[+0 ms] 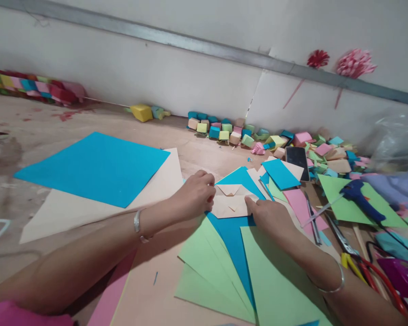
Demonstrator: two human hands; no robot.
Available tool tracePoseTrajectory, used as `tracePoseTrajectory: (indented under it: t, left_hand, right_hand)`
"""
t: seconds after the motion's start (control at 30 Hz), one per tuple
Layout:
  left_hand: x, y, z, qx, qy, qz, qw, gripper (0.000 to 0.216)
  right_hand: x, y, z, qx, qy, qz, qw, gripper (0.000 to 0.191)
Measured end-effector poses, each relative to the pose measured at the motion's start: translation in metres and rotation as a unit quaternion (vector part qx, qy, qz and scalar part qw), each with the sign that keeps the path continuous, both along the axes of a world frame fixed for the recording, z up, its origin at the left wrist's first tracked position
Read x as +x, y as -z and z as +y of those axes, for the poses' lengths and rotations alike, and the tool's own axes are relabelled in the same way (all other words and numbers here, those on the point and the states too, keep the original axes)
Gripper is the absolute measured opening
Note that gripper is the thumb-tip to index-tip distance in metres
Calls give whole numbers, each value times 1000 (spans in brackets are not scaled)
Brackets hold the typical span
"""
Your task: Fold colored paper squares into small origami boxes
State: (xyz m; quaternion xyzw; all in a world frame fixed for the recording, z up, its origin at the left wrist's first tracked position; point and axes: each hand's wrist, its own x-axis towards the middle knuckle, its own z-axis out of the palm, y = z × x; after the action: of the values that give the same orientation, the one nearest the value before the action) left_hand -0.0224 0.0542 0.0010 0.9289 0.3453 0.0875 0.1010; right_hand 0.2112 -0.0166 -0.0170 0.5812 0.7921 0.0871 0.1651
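Observation:
A small folded piece of peach paper [231, 206] lies in front of me, with a pointed flap at its top and a small triangle in its middle. My left hand [197, 194] is closed at its left edge, fingers curled, their tips partly hidden. At the right edge my right hand [269, 218] grips the paper, its index finger on top and the other fingers tucked under. Beneath the folded piece are blue paper [240, 253] and light green sheets [207, 258].
A large blue sheet [95, 167] lies over a cream sheet [51, 217] on the left. To the right are a glue gun [362, 199], scissors [342, 237], a cutter knife [313, 222] and a phone [297, 158]. Folded paper blocks [214, 131] line the wall.

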Motion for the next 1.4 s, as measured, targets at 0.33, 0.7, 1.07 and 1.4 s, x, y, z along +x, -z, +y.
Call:
tracePoseTrajectory:
  t: [0.33, 0.7, 1.07, 1.4]
  left_hand:
    - [11, -4, -24, -3, 29, 27, 999, 47]
    - [17, 13, -26, 60, 24, 57, 996, 32]
    - [25, 12, -27, -11, -82, 49, 995, 45]
    - [26, 13, -24, -20, -87, 77, 993, 41]
  right_hand:
    - [6, 0, 0, 48, -81, 80, 992, 27]
    - [15, -3, 13, 3, -94, 205, 974, 22]
    - [16, 17, 25, 21, -45, 262, 964, 25]
    - [14, 17, 23, 29, -18, 314, 949, 36]
